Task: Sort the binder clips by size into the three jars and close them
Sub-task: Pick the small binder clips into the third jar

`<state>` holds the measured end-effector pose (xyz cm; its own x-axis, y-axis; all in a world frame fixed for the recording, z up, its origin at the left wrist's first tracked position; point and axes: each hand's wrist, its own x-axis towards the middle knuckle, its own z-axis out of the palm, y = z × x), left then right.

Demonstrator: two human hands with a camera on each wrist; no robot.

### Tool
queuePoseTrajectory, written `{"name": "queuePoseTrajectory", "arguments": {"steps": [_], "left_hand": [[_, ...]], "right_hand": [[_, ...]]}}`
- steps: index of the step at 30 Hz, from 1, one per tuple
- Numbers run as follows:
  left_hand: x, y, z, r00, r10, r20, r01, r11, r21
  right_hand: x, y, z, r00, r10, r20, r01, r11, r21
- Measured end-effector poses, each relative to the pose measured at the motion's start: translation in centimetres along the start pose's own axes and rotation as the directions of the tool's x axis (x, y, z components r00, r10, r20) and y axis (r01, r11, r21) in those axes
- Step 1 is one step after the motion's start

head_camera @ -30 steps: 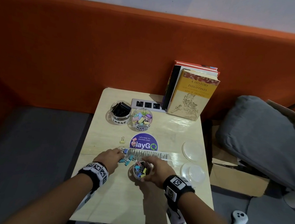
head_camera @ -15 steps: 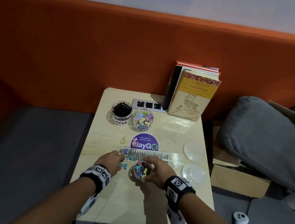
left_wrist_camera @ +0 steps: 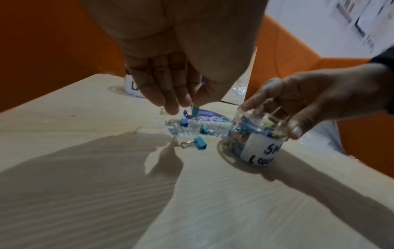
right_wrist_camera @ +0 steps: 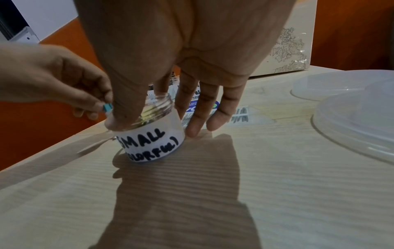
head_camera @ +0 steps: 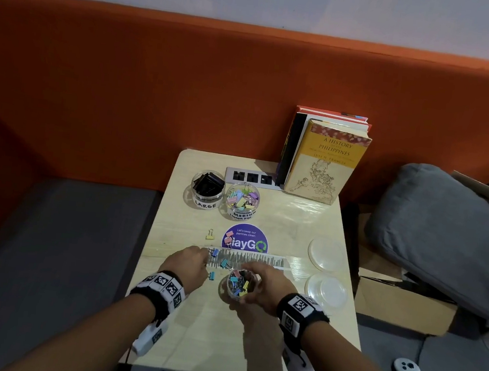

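My right hand [head_camera: 252, 282] grips the open jar labelled SMALL [right_wrist_camera: 153, 139] from above, thumb on its near rim and fingers down its far side; the jar [head_camera: 239, 285] holds several coloured small clips. My left hand [left_wrist_camera: 185, 105] pinches a teal small clip [left_wrist_camera: 194, 111] just left of the jar, a little above the table. Three small blue and teal clips [head_camera: 223, 263] lie loose between my hands. A yellow clip [head_camera: 210, 237] and a pink clip [head_camera: 228, 241] lie farther back. The LARGE jar [head_camera: 207, 188] and the MEDIUM jar [head_camera: 241, 200] stand open at the back.
Two clear lids [head_camera: 325, 254] [head_camera: 327, 289] lie at the right side of the small wooden table [head_camera: 220, 335]. Books [head_camera: 328, 161] and a power strip [head_camera: 250, 177] stand at the back edge. A round purple sticker [head_camera: 246, 239] is at mid-table.
My left hand has edged slightly right towards the small jar. My right hand stays on the jar, which has not moved.
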<state>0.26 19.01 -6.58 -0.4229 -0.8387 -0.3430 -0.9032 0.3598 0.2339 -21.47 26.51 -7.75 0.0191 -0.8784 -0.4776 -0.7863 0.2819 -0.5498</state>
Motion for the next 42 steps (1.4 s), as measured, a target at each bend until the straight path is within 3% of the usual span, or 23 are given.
{"name": "queuePoseTrajectory", "arguments": {"steps": [5, 7, 16, 20, 23, 27, 32, 37, 42], "left_hand": [[-0.3, 2.3, -0.8, 0.960, 0.276, -0.052, -0.280, 0.957, -0.072], [-0.5, 3.4, -0.7, 0.944, 0.329, -0.027, -0.330, 0.943, -0.051], [0.2, 2.0, 1.5, 0.986, 0.168, 0.012, -0.168, 0.986, 0.004], [0.4, -0.5, 2.8, 0.969, 0.208, 0.133, -0.231, 0.954, 0.192], [0.1, -1.5, 3.5, 0.959, 0.227, 0.172, -0.260, 0.945, 0.200], [0.0, -1.9, 3.4, 0.974, 0.148, 0.171, -0.171, 0.977, 0.125], [-0.6, -1.9, 3.2, 0.995, 0.089, 0.053, -0.092, 0.994, 0.056], [0.3, 0.1, 1.9, 0.977, 0.198, -0.079, -0.207, 0.970, -0.130], [0.7, 3.4, 1.2, 0.935, 0.349, -0.059, -0.353, 0.931, -0.091]], "right_hand": [[0.1, 0.0, 0.0, 1.000, -0.016, 0.000, 0.016, 1.000, -0.016], [0.1, 0.0, 0.0, 1.000, -0.021, -0.001, 0.021, 1.000, -0.017], [0.1, 0.2, 0.2, 1.000, -0.010, -0.003, 0.010, 1.000, 0.007], [0.3, 0.3, 0.3, 1.000, -0.006, -0.001, 0.006, 1.000, -0.001], [0.4, 0.3, 0.3, 1.000, -0.005, 0.002, 0.005, 1.000, 0.002], [0.5, 0.4, 0.3, 1.000, -0.009, 0.004, 0.009, 1.000, 0.001], [0.5, 0.5, 0.3, 1.000, -0.008, 0.008, 0.008, 1.000, 0.007], [0.5, 0.3, 0.3, 1.000, -0.007, 0.003, 0.007, 1.000, 0.009], [0.5, 0.0, 0.3, 1.000, -0.008, 0.002, 0.008, 0.999, 0.031]]}}
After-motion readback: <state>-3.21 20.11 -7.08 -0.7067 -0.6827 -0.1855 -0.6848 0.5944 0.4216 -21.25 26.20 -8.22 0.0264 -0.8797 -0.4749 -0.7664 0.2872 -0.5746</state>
